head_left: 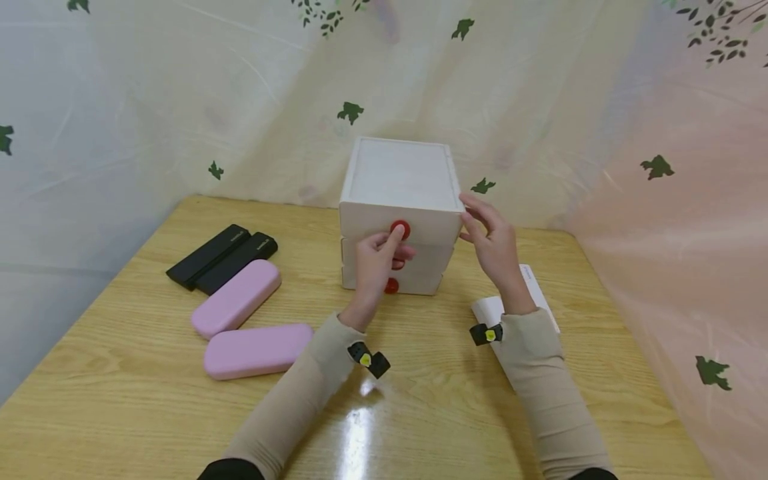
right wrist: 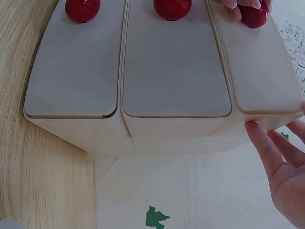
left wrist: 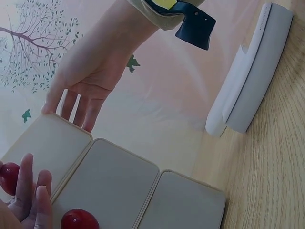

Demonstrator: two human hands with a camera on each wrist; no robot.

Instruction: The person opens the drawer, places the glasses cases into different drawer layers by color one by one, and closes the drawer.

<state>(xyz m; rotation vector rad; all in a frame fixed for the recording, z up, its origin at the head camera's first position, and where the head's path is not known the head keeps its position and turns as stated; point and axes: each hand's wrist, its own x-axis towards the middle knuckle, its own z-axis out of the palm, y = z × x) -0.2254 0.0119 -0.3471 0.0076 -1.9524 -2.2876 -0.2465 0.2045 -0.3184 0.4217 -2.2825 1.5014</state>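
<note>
A white box with three drawers [head_left: 402, 175] stands at the back of the table, each drawer front bearing a round red knob. My left hand [head_left: 379, 263] pinches the top drawer's knob [right wrist: 253, 16], its thumb lying over the front in the head view. At the box's upper right front edge is my right hand [head_left: 495, 250], fingers extended and fingertips touching the side. The right wrist view shows those fingers [right wrist: 269, 152] against the top drawer's edge. Below the left hand, the middle drawer's knob [left wrist: 80, 219] and the bottom drawer's knob [head_left: 391, 286] are partly covered in the head view.
On the left lie two pink oblong cases [head_left: 258, 351] and two black elongated cases [head_left: 210, 255]. White elongated cases [head_left: 489, 310] lie under the right forearm, partly hidden by it. A printed curtain [head_left: 270, 100] hangs behind the wooden table [head_left: 120, 400].
</note>
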